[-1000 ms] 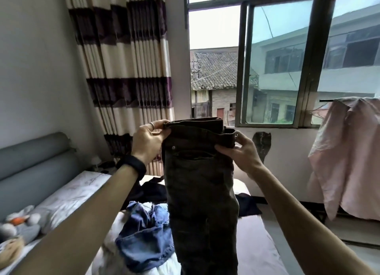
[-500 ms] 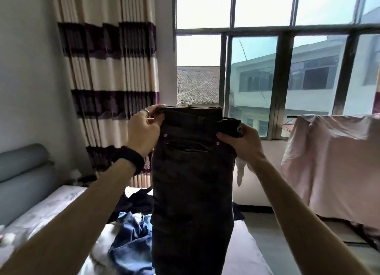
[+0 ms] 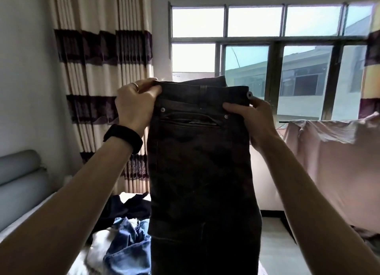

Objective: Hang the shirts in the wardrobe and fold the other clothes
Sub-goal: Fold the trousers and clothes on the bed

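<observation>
Dark trousers (image 3: 201, 171), probably denim, riveted, folded lengthwise; left hand (image 3: 135, 108), right hand (image 3: 253, 120) pinch waistband.

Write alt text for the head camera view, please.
A left hand and right hand hold dark trousers up by the waistband, legs hanging down. Below, blue jeans and a dark garment lie on a bed; behind are a window, a striped curtain and a pink cloth draped at the right.

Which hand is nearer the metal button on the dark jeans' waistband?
Right. The right hand grips the jeans just below the button; the left hand holds the waistband's opposite end.
</observation>
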